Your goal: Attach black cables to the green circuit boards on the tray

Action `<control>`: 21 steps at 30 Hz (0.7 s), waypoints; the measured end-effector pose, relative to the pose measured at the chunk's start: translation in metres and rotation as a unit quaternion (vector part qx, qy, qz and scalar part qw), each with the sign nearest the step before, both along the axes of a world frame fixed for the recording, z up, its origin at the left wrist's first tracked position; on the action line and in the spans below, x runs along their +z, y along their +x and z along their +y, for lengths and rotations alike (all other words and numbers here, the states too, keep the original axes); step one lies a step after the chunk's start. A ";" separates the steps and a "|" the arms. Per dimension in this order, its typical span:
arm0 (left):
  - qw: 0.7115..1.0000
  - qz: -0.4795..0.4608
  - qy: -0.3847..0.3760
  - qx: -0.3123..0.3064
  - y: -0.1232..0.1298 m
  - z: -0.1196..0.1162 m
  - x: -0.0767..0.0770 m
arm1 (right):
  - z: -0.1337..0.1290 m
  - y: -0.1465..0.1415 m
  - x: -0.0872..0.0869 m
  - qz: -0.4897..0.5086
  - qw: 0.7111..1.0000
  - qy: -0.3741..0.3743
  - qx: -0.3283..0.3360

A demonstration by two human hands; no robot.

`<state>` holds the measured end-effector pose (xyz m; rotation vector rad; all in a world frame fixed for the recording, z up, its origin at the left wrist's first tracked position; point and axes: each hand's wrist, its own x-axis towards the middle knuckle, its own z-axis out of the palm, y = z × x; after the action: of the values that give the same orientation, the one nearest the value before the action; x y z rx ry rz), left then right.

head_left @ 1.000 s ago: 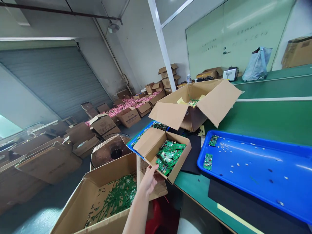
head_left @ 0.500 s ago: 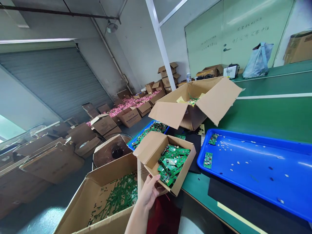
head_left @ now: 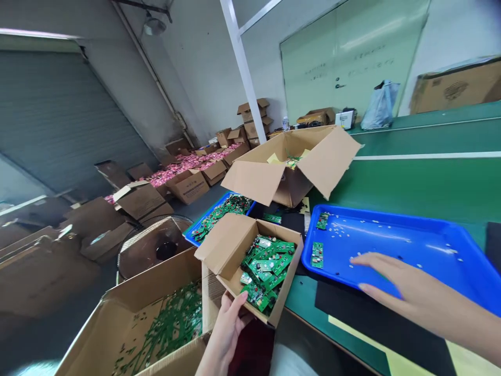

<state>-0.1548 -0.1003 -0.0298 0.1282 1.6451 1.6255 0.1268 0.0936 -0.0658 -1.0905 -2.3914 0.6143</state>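
My left hand [head_left: 230,321] grips the near edge of a small open cardboard box [head_left: 230,277], thumb over the rim. Several green circuit boards [head_left: 270,266] lie jumbled in that box. My right hand [head_left: 391,279] is over the near edge of a long blue tray [head_left: 430,224], thumb and fingers apart, holding nothing. Two small circuit boards rest at the tray's left end, one [head_left: 317,255] nearer and one [head_left: 322,221] farther back. Small pale scraps are scattered on the tray.
A large open box [head_left: 252,180] stands behind the small one. Another blue tray [head_left: 190,236] is heaped with boards. At the lower left are a big box [head_left: 94,324] of green strips and a fan [head_left: 156,245]. The green table [head_left: 422,177] extends right.
My right hand has come into view from the right, over the blue tray. The camera view has turned a little to the right. My left hand still holds the small box.
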 end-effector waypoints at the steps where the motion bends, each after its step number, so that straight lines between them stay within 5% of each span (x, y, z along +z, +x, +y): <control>1: 1.000 0.003 -0.002 -0.001 0.000 0.001 0.000 | 0.003 -0.006 0.004 -0.030 0.999 -0.004 0.019; 5: 1.000 0.016 0.001 0.007 0.000 0.002 -0.007 | 0.022 -0.051 0.016 -0.131 0.988 -0.027 0.074; 10: 0.999 0.011 0.008 0.049 -0.004 0.002 -0.028 | 0.043 -0.095 0.013 -0.155 0.986 -0.044 0.046; 21: 0.999 -0.005 0.013 0.032 -0.005 0.004 -0.037 | 0.084 -0.097 -0.006 -0.112 0.990 -0.089 -0.010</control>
<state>-0.1599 -0.0962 -0.0672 0.0824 1.6359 1.6941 0.0303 0.1774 -0.0714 -1.3198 -2.5510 0.7464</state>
